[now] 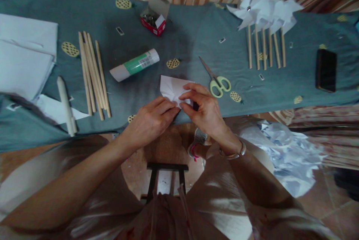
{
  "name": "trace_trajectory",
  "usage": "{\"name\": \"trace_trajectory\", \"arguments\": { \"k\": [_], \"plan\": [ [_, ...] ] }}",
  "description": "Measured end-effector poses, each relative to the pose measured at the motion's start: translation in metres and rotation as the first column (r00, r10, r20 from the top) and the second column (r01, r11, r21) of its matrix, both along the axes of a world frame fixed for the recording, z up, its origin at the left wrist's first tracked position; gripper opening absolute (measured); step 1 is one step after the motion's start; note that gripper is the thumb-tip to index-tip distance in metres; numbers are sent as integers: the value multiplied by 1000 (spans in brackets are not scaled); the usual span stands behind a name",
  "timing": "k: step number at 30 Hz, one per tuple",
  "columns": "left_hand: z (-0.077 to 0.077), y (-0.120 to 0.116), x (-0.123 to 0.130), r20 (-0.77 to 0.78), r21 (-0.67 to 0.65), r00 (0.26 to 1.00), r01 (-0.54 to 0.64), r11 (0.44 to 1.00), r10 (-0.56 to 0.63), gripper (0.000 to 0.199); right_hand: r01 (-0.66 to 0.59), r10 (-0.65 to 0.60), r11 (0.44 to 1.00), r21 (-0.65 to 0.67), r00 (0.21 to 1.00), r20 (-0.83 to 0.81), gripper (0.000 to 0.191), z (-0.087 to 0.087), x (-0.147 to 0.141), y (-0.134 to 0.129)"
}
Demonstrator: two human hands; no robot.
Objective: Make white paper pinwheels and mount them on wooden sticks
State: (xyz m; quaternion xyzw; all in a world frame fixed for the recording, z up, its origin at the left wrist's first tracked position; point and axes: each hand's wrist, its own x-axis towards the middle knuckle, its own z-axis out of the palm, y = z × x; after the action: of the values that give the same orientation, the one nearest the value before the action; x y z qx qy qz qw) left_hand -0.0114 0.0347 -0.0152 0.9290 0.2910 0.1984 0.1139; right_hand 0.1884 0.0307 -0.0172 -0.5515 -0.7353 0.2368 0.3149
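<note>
Near the table's front edge, a small piece of white paper (pixel 171 83) with creases and folded-in parts lies between my hands. The fingers of my left hand (pixel 151 118) are closed on its lower left part. My right hand (pixel 206 107), with a bangle at the wrist, pinches at the paper's middle with thumb and index finger. My fingers cover the lower part of the paper. Scissors (pixel 215 81) with light green handles lie just right of it. Behind it to the left rests a large glue stick (pixel 137 64) with a green label.
A red box (pixel 154 24) of small metal pieces stands open at the back. Leftward lie wooden sticks (pixel 92 75), a pale cutter-like tool (pixel 66 105) and white paper sheets (pixel 25 56). Rightward are several white pinwheels (pixel 266 11) and a phone (pixel 326 69). A bag of paper scraps (pixel 288 157) is below.
</note>
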Motion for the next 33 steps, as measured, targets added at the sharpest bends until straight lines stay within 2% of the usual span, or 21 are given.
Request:
{"name": "trace_trajectory", "arguments": {
  "k": [11, 23, 29, 33],
  "plan": [
    [1, -1, 1, -27, 19, 1000, -10, 1000, 11, 20, -43, 43, 999, 5, 999, 27, 19, -2, 1, 0],
    [-1, -1, 1, -37, 43, 999, -11, 999, 13, 20, -131, 110, 987, 95, 974, 199, 26, -1, 0, -6],
    [-1, 0, 2, -13, 53, 1000, -13, 999, 13, 19, -114, 84, 990, 84, 951, 296, 25, 1, -13, -11],
    [-2, 0, 3, -23, 72, 999, -26, 997, 28, 20, -117, 110, 993, 15, 966, 236, 25, 0, -19, -11]
  ]
}}
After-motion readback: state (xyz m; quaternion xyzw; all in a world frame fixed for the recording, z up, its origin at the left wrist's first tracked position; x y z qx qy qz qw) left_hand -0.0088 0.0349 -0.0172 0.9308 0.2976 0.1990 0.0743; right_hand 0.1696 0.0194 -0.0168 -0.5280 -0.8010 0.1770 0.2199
